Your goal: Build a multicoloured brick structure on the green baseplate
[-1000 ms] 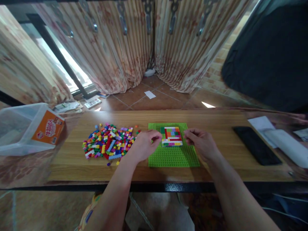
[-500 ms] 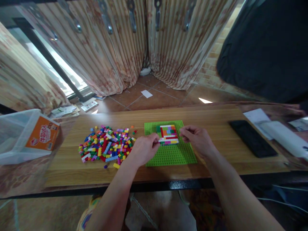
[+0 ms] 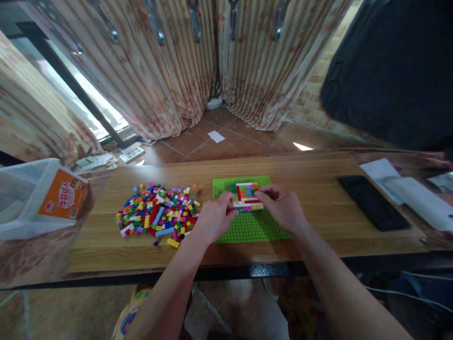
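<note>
A small build of coloured toy bricks (image 3: 247, 196) stands on a green studded baseplate (image 3: 244, 231). It has a white row toward the front and red, orange and green bricks behind. My left hand (image 3: 216, 215) is closed at the build's left side, thumb and finger pinched at the end of a white brick (image 3: 238, 204). Over the right side of the build, my right hand (image 3: 282, 205) has its thumb and fingers pressed together. Whatever lies between those fingertips is too small and hidden to make out.
A heap of loose toy bricks (image 3: 157, 212) spreads over the wooden table (image 3: 95, 245) to the left. A clear plastic bin (image 3: 28, 198) with an orange label stands beyond the left end. A black flat device (image 3: 373, 203) and white papers (image 3: 380, 174) lie at the right.
My right hand has moved left from beside the baseplate's edge onto the right side of the build. My left hand stays at the left side, its fingers slightly higher.
</note>
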`<state>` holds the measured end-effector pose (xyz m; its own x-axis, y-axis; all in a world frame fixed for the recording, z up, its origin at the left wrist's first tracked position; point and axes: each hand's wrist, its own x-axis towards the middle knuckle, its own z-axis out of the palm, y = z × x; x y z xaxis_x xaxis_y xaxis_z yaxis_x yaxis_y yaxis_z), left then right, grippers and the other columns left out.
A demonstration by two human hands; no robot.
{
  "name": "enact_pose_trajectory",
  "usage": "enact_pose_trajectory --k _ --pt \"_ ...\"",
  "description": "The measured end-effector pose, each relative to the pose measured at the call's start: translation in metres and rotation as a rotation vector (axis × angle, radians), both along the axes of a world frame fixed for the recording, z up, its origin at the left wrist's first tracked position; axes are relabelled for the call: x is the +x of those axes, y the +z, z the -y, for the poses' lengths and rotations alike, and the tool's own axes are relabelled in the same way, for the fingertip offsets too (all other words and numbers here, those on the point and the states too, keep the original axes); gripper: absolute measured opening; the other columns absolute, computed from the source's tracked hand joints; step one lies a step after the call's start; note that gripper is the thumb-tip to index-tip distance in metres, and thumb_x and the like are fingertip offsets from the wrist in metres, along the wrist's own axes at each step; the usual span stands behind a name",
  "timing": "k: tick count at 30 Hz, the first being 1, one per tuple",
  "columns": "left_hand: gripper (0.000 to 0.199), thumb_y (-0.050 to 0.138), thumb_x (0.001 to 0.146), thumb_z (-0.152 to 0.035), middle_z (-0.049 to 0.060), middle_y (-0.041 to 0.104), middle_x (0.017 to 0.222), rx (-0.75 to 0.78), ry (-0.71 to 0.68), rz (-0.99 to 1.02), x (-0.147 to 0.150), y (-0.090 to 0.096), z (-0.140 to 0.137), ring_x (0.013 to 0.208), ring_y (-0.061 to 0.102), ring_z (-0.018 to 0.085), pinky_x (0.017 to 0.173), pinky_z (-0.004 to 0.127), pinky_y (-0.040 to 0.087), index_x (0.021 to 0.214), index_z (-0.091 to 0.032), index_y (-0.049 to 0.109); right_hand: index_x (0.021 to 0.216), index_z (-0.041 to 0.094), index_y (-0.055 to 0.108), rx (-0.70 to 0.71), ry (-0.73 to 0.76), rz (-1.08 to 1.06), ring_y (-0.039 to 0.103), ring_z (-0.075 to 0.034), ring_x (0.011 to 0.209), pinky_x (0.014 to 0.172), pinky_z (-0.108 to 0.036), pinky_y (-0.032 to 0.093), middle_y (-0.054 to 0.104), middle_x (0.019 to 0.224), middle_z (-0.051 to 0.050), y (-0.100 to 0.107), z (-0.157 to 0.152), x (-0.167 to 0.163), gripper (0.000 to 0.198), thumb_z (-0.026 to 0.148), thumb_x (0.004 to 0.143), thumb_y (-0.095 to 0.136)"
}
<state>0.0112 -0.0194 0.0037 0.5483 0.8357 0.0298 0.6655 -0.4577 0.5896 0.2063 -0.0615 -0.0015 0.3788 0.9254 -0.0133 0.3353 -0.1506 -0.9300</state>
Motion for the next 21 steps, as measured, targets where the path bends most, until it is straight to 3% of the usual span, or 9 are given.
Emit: enact_pose_trajectory --k 3,8,21 --pt "0.025 0.066 0.085 -0.021 -0.003 0.074 0.083 0.0 0.011 0.02 0.0 -0.002 0.001 0.078 0.071 0.018 0.073 0.029 0.051 0.106 -0.022 0.053 0.078 0.022 0.069 0.053 -0.019 0.253 0.063 -0.018 0.069 0.068 -0.032 0.047 0.07 0.077 -0.003 0.004 0.004 -0.013 0.018 0.04 0.08 0.068" --pt "0.031 0.063 0.084 -0.015 -0.003 0.073 0.083 0.001 0.013 0.035 0.0 -0.003 0.001 0.081 0.071 0.019 0.075 0.03 0.051 0.111 -0.023 0.05 0.077 0.023 0.067 0.234 0.097 0.478 0.061 -0.024 0.091 0.083 -0.038 0.047 0.067 0.088 -0.006 0.004 0.008 -0.038 0.011 0.031 0.084 0.066" --pt "0.029 0.057 0.087 -0.018 -0.002 0.073 0.084 0.011 0.006 0.0 0.001 -0.005 0.001 0.082 0.071 0.02 0.075 0.03 0.05 0.115 -0.023 0.05 0.071 0.024 0.066 0.165 0.099 0.574 0.057 -0.028 0.097 0.082 -0.043 0.042 0.067 0.092 -0.006 -0.001 0.002 -0.043 0.012 0.03 0.081 0.069"
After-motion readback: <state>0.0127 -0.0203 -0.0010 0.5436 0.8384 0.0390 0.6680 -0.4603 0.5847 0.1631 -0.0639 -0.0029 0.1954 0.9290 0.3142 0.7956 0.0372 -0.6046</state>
